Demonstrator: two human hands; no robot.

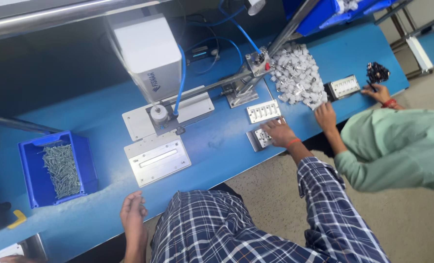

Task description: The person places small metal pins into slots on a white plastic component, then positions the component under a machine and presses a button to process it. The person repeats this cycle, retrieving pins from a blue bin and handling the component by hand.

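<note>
Metal fixture plate (259,138) lies on the blue counter (212,146) under the right hand (278,131), at about 1 o'clock from the person's trunk. It is a small grey block with pale parts seated in it, though the hand covers much of it and I cannot make out how many. Its long axis seems to run roughly along the counter's front edge, from 8 o'clock up towards 2 o'clock. The right hand rests palm down with fingers spread flat over the plate's right half, pressing or touching, not wrapped around anything.

Just beyond it, at 12 o'clock from that hand, sits a second fixture plate (263,111) with a row of 5 white pieces, close to the first but apart from it. Further out at 1 o'clock is the heap of white plastic parts (297,75).

The left hand (132,212) is well away at 9 o'clock, at the counter's near edge, fingers loosely curled and holding nothing. Nearest to it is the flat steel jig plate (157,159) below the white press unit (148,53), with the blue bin of screws (56,168) further left.

So the right hand is by far the nearer one. A co-worker in green has 1 hand (325,116) at the heap and another (378,92) further right.
</note>
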